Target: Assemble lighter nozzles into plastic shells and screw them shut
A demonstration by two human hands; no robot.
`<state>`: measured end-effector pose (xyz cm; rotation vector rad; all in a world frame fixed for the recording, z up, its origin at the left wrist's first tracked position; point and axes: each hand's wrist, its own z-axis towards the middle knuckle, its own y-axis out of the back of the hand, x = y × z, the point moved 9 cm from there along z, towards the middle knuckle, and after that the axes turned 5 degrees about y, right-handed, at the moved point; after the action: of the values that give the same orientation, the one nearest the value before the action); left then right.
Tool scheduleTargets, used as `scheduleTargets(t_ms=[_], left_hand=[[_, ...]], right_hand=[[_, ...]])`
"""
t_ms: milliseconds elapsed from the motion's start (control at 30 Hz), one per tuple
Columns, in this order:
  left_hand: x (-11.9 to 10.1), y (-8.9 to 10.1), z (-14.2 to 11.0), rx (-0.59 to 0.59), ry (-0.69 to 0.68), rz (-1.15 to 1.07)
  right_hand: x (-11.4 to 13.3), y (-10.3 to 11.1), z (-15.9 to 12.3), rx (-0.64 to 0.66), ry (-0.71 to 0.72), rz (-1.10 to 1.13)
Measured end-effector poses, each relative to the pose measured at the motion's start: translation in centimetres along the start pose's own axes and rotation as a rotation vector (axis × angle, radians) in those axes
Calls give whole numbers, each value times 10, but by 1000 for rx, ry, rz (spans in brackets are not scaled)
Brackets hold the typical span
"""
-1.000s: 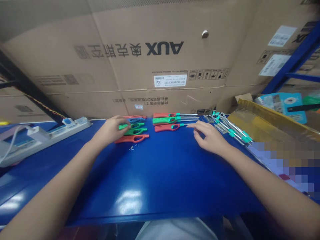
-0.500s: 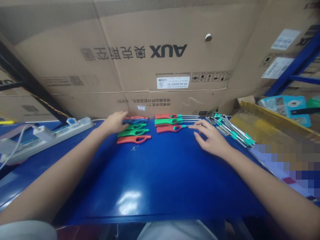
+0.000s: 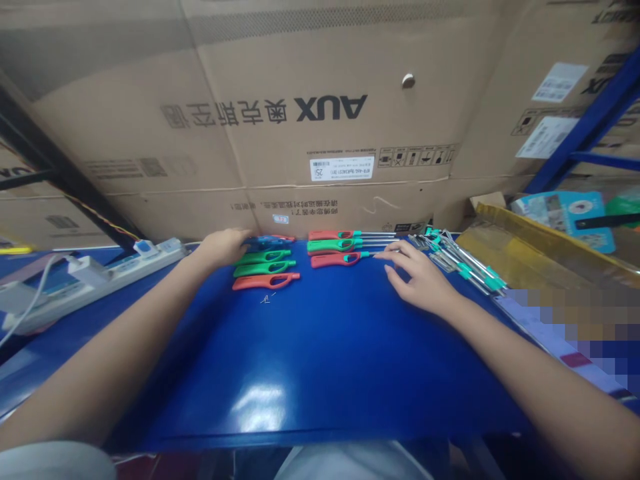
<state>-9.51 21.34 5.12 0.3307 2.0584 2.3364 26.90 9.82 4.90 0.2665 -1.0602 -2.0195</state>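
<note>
Because the loose handles [image 3: 250, 269] lie side by side toward the surface's [image 3: 320, 360] far side, each is probably easy to take singly: 2 green handles [image 3: 267, 255], then 1 orange handle [image 3: 257, 283] nearest. The left hand [image 3: 223, 247] is at the blue handle [image 3: 267, 241] behind them, its fingertips hidden, so its grip cannot be told. The right hand [image 3: 419, 277], thumb and fingers apart, reaches the rod of the nearest red lighter [image 3: 333, 260], perhaps steadying it.

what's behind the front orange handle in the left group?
Two green handles, then a blue handle with a red end showing past it, then the cardboard. The left hand covers the blue handle's left end; whatever lies beneath that hand is hidden.
</note>
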Motion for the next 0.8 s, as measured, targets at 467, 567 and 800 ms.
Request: scheduleTargets(t_ms=[467, 567, 800], left_hand=[[-195, 29, -135, -189, -559, -106], [-206, 9, -138, -205, -594, -255], [-187, -4, -119, -115, -471, -734]], right_hand=[[45, -29, -2, 252, 59, 423], [45, -41, -9, 409, 39, 427], [33, -44, -12, 471, 14, 286]])
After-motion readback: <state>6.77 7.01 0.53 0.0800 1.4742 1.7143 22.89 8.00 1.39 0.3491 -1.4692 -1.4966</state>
